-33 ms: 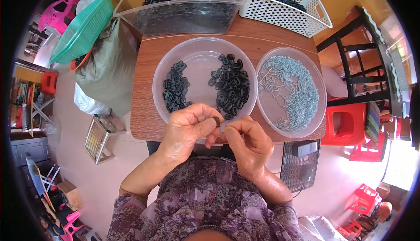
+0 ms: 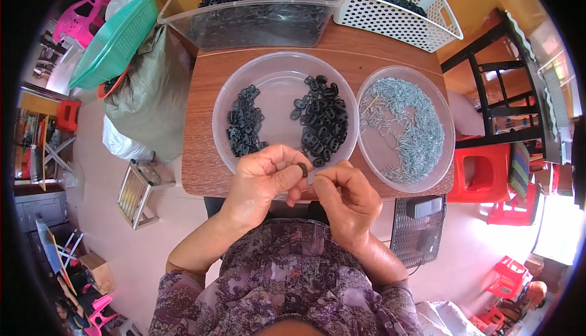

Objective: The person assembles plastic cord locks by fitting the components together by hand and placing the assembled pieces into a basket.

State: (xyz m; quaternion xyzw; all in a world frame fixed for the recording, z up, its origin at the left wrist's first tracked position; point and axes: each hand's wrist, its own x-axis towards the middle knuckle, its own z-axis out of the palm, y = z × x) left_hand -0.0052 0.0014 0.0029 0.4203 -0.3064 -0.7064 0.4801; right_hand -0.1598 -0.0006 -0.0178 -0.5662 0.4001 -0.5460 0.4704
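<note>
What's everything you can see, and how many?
Table: one, brown, middle
Big box: one, clear, table's far side
Small basket: one, white, beside box
Round bowl: one, clear, on table
Black pieces: many, black, in box, bowl, white basket
Round tray: one, clear, right of bowl
Little sticks: many, pale blue, in tray
Green basket: one, green, upper left
Sack: one, grey, left
Red stools: several, red, both sides
Pink seats: at least two, pink, left
The rest: too cluttered
Shirt: one, purple patterned, bottom
Left hand: one, bare, pinching dark piece
Right hand: one, bare, beside it
</note>
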